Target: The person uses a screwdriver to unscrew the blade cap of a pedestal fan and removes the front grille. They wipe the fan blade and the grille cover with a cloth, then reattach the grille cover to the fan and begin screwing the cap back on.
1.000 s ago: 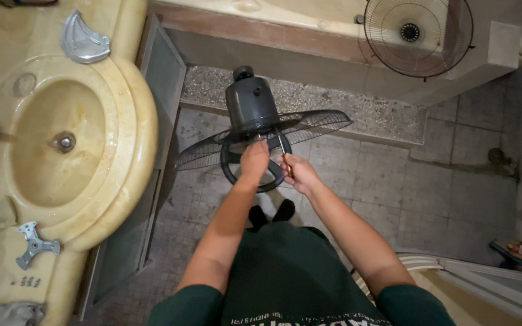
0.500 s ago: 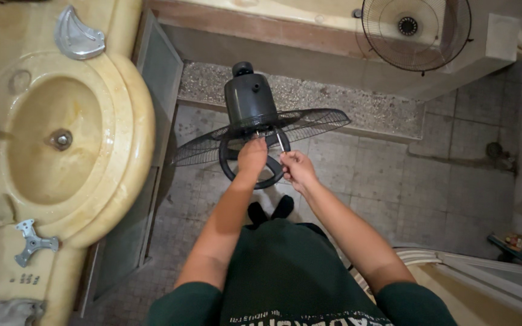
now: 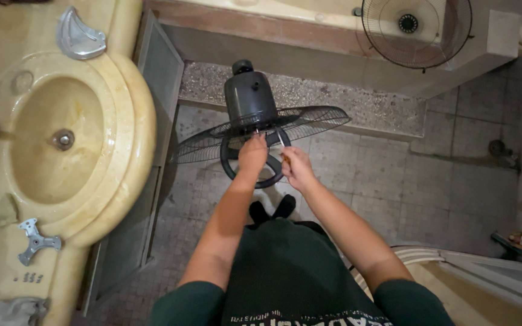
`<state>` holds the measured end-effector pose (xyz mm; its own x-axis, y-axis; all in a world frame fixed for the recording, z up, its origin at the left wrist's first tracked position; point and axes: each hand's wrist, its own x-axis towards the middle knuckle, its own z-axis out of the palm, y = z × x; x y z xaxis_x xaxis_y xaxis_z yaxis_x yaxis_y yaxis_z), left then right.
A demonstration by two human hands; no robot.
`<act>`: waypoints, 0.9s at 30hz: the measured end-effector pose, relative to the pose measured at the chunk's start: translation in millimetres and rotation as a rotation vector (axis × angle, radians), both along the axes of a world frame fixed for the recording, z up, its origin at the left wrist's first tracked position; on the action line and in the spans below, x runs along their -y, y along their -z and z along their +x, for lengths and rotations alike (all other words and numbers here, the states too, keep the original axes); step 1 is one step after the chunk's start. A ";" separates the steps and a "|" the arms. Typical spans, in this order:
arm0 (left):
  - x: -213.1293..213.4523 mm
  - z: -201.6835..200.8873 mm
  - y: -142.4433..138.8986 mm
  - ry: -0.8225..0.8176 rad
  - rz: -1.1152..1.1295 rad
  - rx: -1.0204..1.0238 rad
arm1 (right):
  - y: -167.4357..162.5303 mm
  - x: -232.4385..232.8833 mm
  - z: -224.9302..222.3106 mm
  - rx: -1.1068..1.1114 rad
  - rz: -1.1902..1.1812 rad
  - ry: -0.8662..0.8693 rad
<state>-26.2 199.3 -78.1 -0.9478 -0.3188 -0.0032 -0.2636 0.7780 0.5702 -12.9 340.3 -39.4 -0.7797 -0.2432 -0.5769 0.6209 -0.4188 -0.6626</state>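
Left hand (image 3: 252, 152) grips the rear grille (image 3: 261, 137) of the fan (image 3: 250, 99) standing on the floor; right hand (image 3: 297, 168) pinches a screwdriver (image 3: 281, 140) at the motor housing. A slipping tip could jab the steadying fingers or tip the fan over.

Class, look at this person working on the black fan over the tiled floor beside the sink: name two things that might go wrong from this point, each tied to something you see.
1. The right hand holds a thin tool at the fan motor; it might slip toward the left hand close beside it.
2. Small loose parts lie on the sink counter near its edge; a knock might send them to the tiled floor.
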 end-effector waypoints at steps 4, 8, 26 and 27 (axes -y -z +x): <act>-1.0 -0.2 8.0 0.032 0.002 0.033 | 3.7 5.0 9.4 -0.109 0.167 0.103; -5.0 3.7 11.7 0.011 0.037 -0.026 | 9.4 6.1 16.5 -0.129 0.357 0.128; -4.4 2.1 11.8 0.078 0.047 0.068 | 3.4 8.0 9.5 -0.183 0.522 -0.053; -5.3 2.1 11.8 0.108 0.008 0.018 | 6.5 8.6 12.6 -0.340 0.665 0.006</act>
